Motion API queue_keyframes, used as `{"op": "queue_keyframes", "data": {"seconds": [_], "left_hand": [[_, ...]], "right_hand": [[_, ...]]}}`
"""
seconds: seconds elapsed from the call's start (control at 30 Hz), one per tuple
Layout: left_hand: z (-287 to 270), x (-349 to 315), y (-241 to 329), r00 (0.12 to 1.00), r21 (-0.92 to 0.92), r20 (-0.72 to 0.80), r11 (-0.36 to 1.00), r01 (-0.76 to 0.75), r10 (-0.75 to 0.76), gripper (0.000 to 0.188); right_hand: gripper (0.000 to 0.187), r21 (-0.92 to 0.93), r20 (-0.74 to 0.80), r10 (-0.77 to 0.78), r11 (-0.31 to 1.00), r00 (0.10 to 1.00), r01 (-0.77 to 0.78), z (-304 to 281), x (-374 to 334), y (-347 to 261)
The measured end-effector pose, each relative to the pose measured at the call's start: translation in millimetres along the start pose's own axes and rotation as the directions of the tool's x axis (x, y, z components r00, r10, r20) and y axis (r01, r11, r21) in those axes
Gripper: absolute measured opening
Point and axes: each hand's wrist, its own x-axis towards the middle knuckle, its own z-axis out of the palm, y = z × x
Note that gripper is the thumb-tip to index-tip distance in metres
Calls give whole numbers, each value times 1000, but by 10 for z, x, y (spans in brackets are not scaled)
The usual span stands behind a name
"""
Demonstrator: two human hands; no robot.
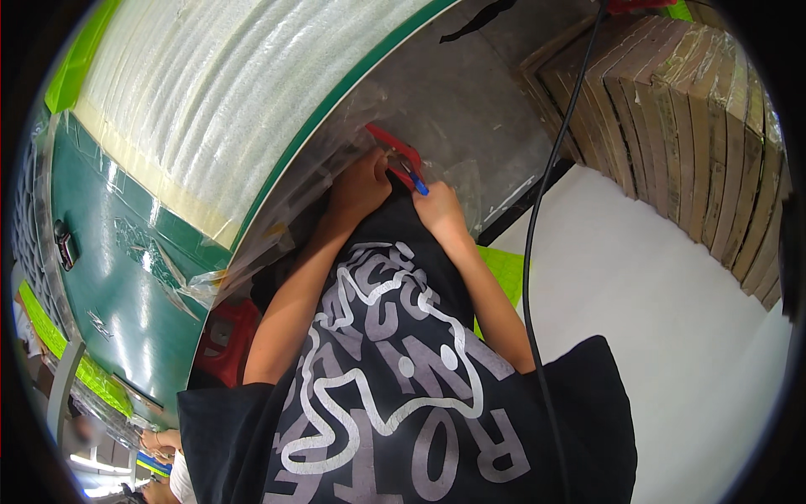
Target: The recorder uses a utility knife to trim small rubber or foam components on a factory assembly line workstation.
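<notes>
Both my hands meet low in front of my lap, close to a bent red plastic strip (396, 144) with clear plastic film (323, 168) bunched around it. My left hand (359, 189) is closed, its fingers at the inner side of the red strip; what they pinch is hidden. From the closed fingers of my right hand (440, 212) a short blue piece (421, 188) sticks out, touching the lower end of the red strip. The rest of that blue piece is covered by the hand.
Wavy white foam sheets (201, 92) lie on a green-edged worktop (109, 252) at the left. A black cable (531, 244) hangs down past my right arm. A row of brown boards (672, 126) stands by a white surface (663, 302). Another person's hand (159, 438) shows lower left.
</notes>
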Motion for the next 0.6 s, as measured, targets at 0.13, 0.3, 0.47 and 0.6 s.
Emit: {"op": "queue_keyframes", "data": {"seconds": [0.13,0.3,0.47,0.6], "left_hand": [[19,33,65,999,-28,-35,1000,0,0,11],[35,-13,-2,1000,-8,-21,1000,-21,21,11],[16,14,21,1000,-20,-24,1000,-8,8,10],[7,-12,47,1000,40,13,999,-19,19,11]], "right_hand": [[25,1,-38,-51,999,998,51,58,147,-31],[25,-32,84,57,998,995,-55,-18,-8,-5],[25,-109,62,41,993,997,-34,-73,92,-34],[26,-79,90,56,996,994,-49,-85,-34,-53]]}}
